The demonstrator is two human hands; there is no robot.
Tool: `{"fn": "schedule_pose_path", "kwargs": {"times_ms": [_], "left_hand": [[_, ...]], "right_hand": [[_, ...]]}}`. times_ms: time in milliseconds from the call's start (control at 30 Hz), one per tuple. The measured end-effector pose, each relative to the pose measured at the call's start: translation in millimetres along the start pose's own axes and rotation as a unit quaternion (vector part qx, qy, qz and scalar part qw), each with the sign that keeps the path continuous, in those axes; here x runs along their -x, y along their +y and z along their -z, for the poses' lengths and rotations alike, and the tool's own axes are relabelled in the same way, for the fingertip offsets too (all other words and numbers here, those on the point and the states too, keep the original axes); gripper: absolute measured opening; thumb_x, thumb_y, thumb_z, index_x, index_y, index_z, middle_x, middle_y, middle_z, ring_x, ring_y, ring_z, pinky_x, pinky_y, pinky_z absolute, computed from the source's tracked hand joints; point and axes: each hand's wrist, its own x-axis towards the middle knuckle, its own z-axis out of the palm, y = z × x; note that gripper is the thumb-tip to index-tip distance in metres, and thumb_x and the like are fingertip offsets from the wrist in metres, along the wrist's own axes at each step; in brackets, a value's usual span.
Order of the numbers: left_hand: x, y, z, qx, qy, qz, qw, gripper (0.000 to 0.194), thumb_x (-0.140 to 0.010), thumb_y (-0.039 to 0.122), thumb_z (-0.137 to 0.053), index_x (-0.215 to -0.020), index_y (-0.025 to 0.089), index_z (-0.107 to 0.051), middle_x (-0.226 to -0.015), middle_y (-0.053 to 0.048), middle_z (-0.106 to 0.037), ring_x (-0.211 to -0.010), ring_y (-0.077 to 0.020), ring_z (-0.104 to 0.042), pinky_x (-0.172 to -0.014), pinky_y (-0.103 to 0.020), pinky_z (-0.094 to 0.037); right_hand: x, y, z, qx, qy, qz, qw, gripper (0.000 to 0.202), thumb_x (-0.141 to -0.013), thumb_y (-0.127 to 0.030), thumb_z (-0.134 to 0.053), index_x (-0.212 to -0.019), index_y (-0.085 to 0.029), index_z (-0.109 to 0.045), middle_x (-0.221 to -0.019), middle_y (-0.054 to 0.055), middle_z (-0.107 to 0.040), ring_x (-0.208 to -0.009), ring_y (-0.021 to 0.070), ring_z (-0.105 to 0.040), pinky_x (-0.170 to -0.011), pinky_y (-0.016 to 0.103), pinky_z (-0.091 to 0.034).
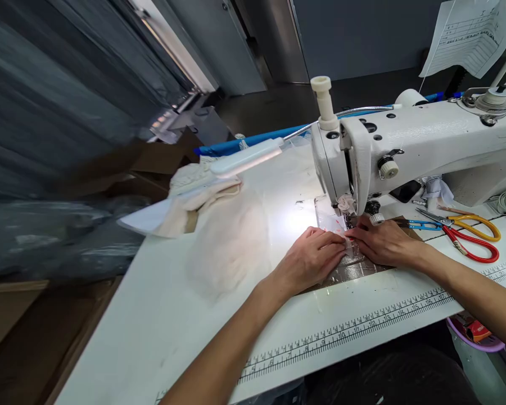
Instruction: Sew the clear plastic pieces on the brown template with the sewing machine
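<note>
Head view: right of the frame's centre, left hand [314,259] palm down, fingers together and slightly bent, at the near edge of a small whitish piece [333,223] with reddish marks, under the needle end of a sewing machine [421,140]. Opposite, right hand [379,241] with fingers curled, tips at the same piece. Cannot tell gripping from mere pressing. Right of the hands, scissors [452,236] with red and yellow handles; left of centre, a pale, fluffy heap [231,247] on the white tabletop [152,332].
</note>
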Motion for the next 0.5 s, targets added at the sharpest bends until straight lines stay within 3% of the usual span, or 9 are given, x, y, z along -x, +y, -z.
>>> {"fn": "schedule_pose_path", "kwargs": {"times_ms": [167, 300, 500], "left_hand": [[0.2, -0.4, 1.2, 0.000, -0.011, 0.005, 1.000, 0.018, -0.098, 0.012, -0.045, -0.094, 0.017, -0.062, -0.094, -0.004, -0.072, -0.077, -0.0128, -0.065, -0.069, -0.031, -0.050], [0.7, -0.2, 0.7, -0.033, -0.014, -0.011, 0.999, 0.017, -0.097, 0.013, -0.047, -0.091, 0.016, -0.062, -0.093, -0.004, -0.072, -0.076, -0.0135, -0.064, -0.073, -0.033, -0.049], [0.8, 0.4, 1.1, -0.053, -0.015, -0.019, 0.998, 0.018, -0.097, 0.013, -0.046, -0.087, 0.016, -0.061, -0.091, -0.003, -0.071, -0.071, -0.0119, -0.061, -0.074, -0.033, -0.048]], "right_hand": [[2.3, 2.9, -3.1, 0.003, 0.019, 0.015, 1.000, 0.038, -0.098, -0.027, -0.038, -0.128, -0.022, -0.059, -0.107, 0.013, -0.064, -0.069, 0.0170, -0.055, -0.055, 0.028, -0.033], [5.2, 7.2, -3.4, -0.011, 0.035, 0.029, 0.999, 0.041, -0.098, -0.027, -0.037, -0.134, -0.027, -0.057, -0.104, 0.011, -0.065, -0.074, 0.0184, -0.057, -0.058, 0.028, -0.037], [4.9, 3.6, -3.2, -0.021, 0.046, 0.028, 0.998, 0.039, -0.096, -0.024, -0.041, -0.129, -0.028, -0.062, -0.104, 0.010, -0.064, -0.076, 0.0189, -0.057, -0.062, 0.030, -0.041]]}}
